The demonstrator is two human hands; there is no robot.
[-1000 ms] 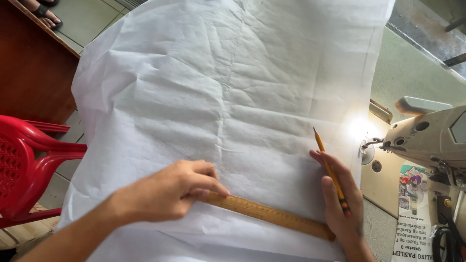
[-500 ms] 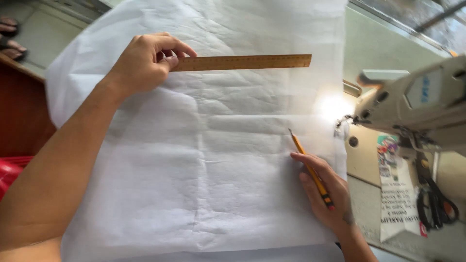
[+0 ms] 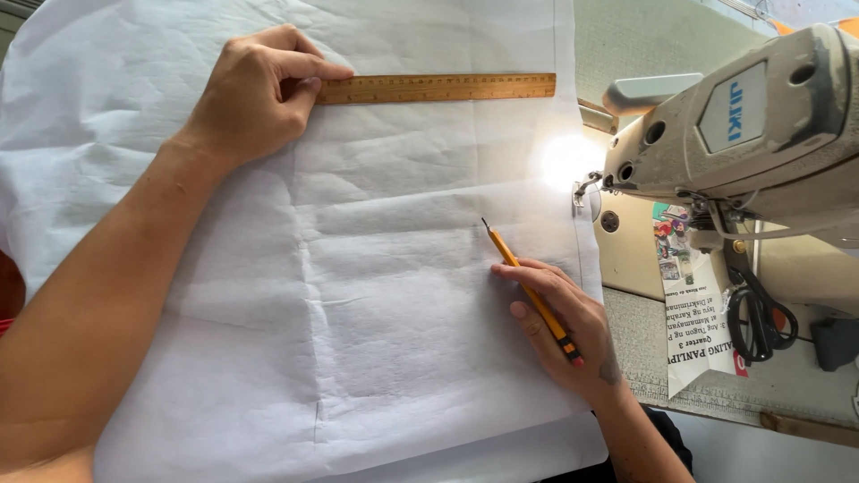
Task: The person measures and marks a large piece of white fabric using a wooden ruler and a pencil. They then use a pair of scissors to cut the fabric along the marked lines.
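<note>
A large creased sheet of white paper (image 3: pixel 376 295) covers the table. My left hand (image 3: pixel 255 94) presses the left end of a wooden ruler (image 3: pixel 447 88), which lies level across the far part of the sheet. My right hand (image 3: pixel 559 326) rests on the paper's right side and holds a yellow pencil (image 3: pixel 528 286), whose tip points up and away, just off the sheet.
A grey-white sewing machine (image 3: pixel 761 134) stands at the right, its lamp (image 3: pixel 568 161) glaring beside the paper's edge. Black scissors (image 3: pixel 761 317) and a printed sheet (image 3: pixel 698 331) lie under the machine's arm.
My left hand carried the ruler from the near edge to the far part of the paper and laid it level. The right hand with the pencil stayed on the right side.
</note>
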